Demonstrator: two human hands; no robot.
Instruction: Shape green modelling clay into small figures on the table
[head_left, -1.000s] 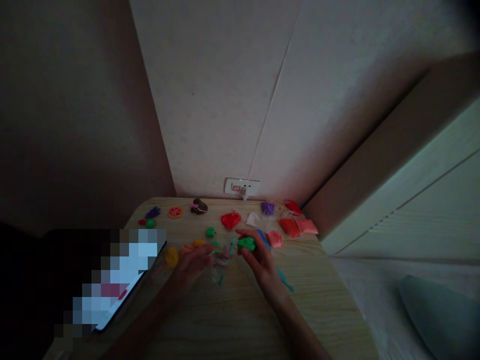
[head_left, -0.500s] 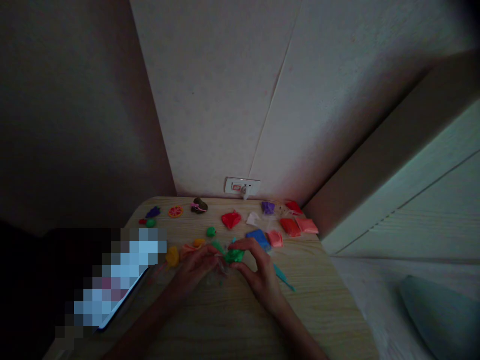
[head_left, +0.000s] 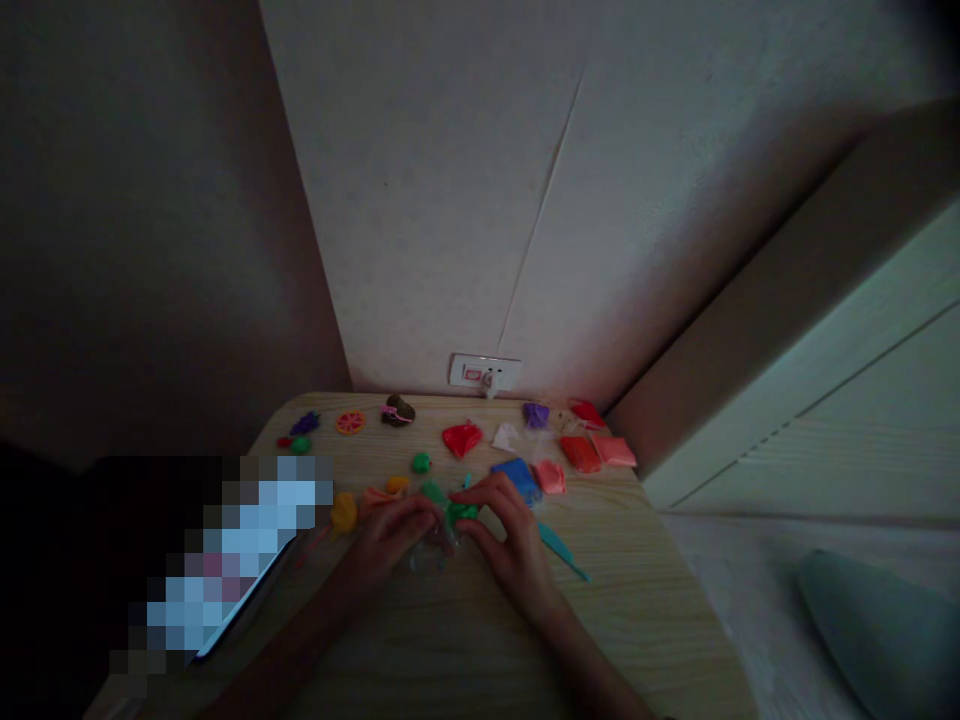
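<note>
My right hand (head_left: 511,545) curls its thumb and fingers around a lump of green modelling clay (head_left: 462,511). My left hand (head_left: 396,535) is closed, with fingertips pinched on a clear plastic wrapper (head_left: 448,535) that runs to the clay. How much clay sits inside the wrapper is too dim to tell. Just beyond the fingertips shows another green piece (head_left: 433,491). A turquoise plastic clay knife (head_left: 564,553) lies right of my right hand. Beyond my left hand are a yellow-orange lump (head_left: 344,513) and peach-coloured clay (head_left: 373,498).
On the wooden table (head_left: 465,640) lie a red packet (head_left: 461,438), a blue packet (head_left: 517,479), a purple packet (head_left: 536,415) and several reddish ones. Small shaped pieces, including a round slice (head_left: 350,423), sit back left. A lit, blurred screen (head_left: 247,560) stands left. Wall behind has a socket (head_left: 484,372).
My right hand and the green clay have shifted slightly left, closer to my left hand. Less of the green lump shows between the fingers.
</note>
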